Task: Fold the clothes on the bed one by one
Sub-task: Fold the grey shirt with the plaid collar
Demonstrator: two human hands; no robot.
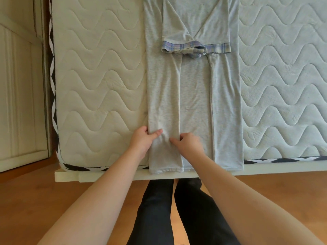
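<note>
— Legs in dark trousers come first, standing on the wooden floor, with two bare forearms reaching over them to the bed. What are the hands doing?

— Both are on the near end of the grey garment. The left hand pinches the outer edge of the left folded panel, thumb on top and fingers curled under the cloth. The right hand has its fingers curled onto the panel's inner edge; it looks like a pinch, though the fingertips are partly hidden.

— And where does the garment lie?

— Lengthways on the quilted mattress, its hem hanging just over the near edge.

— How far along is the folding?

— Partway, I'd judge. Both long sides are turned inward, and farther up the short sleeves with their plaid cuffs are laid across the middle. The lengthwise fold looks nearly settled; folding it crosswise remains. No other clothes are in view.
</note>
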